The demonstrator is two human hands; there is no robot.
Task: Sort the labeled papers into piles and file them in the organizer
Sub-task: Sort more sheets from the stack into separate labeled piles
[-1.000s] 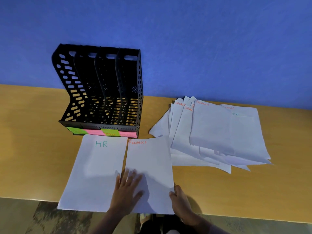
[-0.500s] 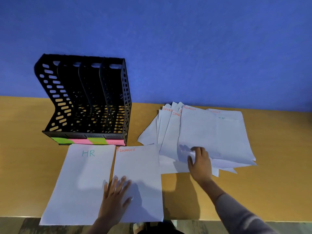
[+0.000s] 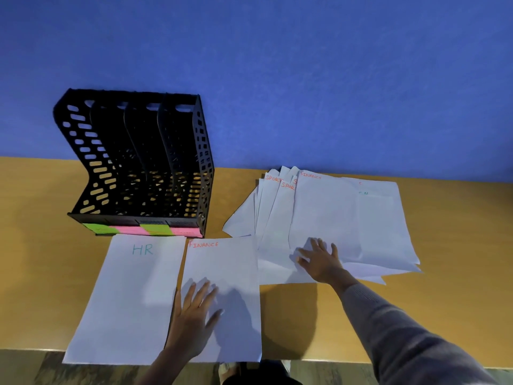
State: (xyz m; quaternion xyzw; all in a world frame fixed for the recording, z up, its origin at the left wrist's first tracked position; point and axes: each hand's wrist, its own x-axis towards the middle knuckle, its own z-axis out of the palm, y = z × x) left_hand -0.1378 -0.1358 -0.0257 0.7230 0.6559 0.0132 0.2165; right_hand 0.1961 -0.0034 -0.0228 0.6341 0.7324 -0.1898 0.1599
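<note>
Hands lie open: the left hand (image 3: 194, 315) rests flat, fingers spread, on the FINANCE sheet (image 3: 230, 268), which lies side by side with the HR sheet (image 3: 130, 295) just in front of the organizer (image 3: 138, 168). Right of the organizer, the right hand (image 3: 319, 259) presses spread fingers on the near edge of the loose pile (image 3: 361, 223) — labeled papers fanned on the surface (image 3: 41, 245). Green and pink labels (image 3: 141, 229) line the organizer's front base.
</note>
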